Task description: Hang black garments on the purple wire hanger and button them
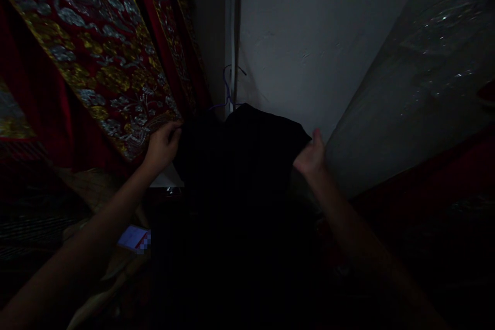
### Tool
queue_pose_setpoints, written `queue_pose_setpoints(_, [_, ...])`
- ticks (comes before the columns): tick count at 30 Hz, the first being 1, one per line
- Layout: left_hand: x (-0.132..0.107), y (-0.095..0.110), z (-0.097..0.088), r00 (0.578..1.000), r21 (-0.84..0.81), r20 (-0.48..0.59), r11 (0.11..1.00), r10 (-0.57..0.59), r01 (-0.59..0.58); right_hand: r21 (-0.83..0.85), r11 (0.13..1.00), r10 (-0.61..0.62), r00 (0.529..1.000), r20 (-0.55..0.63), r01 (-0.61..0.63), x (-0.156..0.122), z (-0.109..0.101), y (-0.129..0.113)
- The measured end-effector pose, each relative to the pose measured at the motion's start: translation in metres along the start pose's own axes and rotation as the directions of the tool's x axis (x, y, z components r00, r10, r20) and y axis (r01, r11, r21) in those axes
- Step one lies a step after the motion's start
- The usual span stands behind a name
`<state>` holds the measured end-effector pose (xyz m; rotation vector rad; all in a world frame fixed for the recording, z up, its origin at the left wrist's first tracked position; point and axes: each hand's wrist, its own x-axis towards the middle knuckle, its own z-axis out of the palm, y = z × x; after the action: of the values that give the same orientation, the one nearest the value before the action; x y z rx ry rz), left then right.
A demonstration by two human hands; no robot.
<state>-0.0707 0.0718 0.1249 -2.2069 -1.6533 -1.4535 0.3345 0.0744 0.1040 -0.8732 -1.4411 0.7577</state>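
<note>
A black garment [240, 165] hangs in front of me on a thin hanger [229, 87] whose hook shows against the pale wall. My left hand [162, 145] is closed on the garment's left shoulder edge, fingers curled. My right hand [310, 157] grips the right shoulder edge, thumb raised, fingers tucked behind the dark cloth. The lower part of the garment is lost in shadow.
Red cloth with gold and silver embroidery [100, 56] hangs close on the left. A pale wall [309, 36] is behind. A clear-wrapped, glittering grey cover [417, 87] hangs on the right. A small white and red card [135, 238] lies low left.
</note>
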Motion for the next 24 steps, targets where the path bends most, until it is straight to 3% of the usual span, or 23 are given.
queue_pose_setpoints(3, [0.005,0.011,0.0,1.0,-0.002,-0.003,1.0,-0.029,0.029,-0.01,1.0,-0.019,0.999,-0.028,0.019,0.006,-0.003,-0.028])
queue_pose_setpoints(6, [0.017,0.025,0.003,0.997,0.027,-0.021,0.996,-0.079,0.08,-0.082,0.993,-0.083,0.996,-0.026,0.081,0.011,0.008,-0.062])
queue_pose_setpoints(9, [0.031,0.032,0.006,0.995,0.06,-0.044,0.994,-0.089,0.091,-0.087,0.993,-0.079,0.994,0.074,0.085,0.008,0.029,-0.085])
queue_pose_setpoints(11, [0.037,0.032,0.007,0.998,0.057,-0.022,0.996,-0.066,0.068,-0.044,0.999,-0.021,0.981,0.195,0.031,0.003,0.041,-0.088])
queue_pose_setpoints(12, [0.038,0.031,0.007,0.998,0.046,-0.003,0.997,-0.058,0.058,-0.03,1.0,0.007,0.956,0.293,0.002,0.0,0.045,-0.085])
queue_pose_setpoints(14, [0.036,0.03,0.009,0.997,0.008,0.039,0.998,-0.065,0.064,-0.071,0.997,0.039,0.849,0.528,-0.001,-0.006,0.051,-0.07])
queue_pose_setpoints(16, [0.031,0.031,0.012,0.993,-0.077,0.081,0.993,-0.082,0.089,-0.203,0.973,0.057,0.74,0.67,0.109,-0.01,0.056,-0.046])
queue_pose_setpoints(17, [0.027,0.034,0.014,0.991,-0.135,0.115,0.987,-0.074,0.089,-0.279,0.943,0.063,0.726,0.685,0.182,-0.012,0.058,-0.031])
queue_pose_setpoints(21, [0.013,0.071,0.019,0.95,-0.364,0.278,0.931,0.14,-0.031,-0.465,0.795,-0.058,0.813,0.58,0.389,-0.02,0.082,0.018])
queue_pose_setpoints(24, [0.0,0.115,0.02,0.867,-0.513,0.362,0.85,0.343,-0.122,-0.48,0.715,-0.24,0.824,0.514,0.508,-0.025,0.111,0.031])
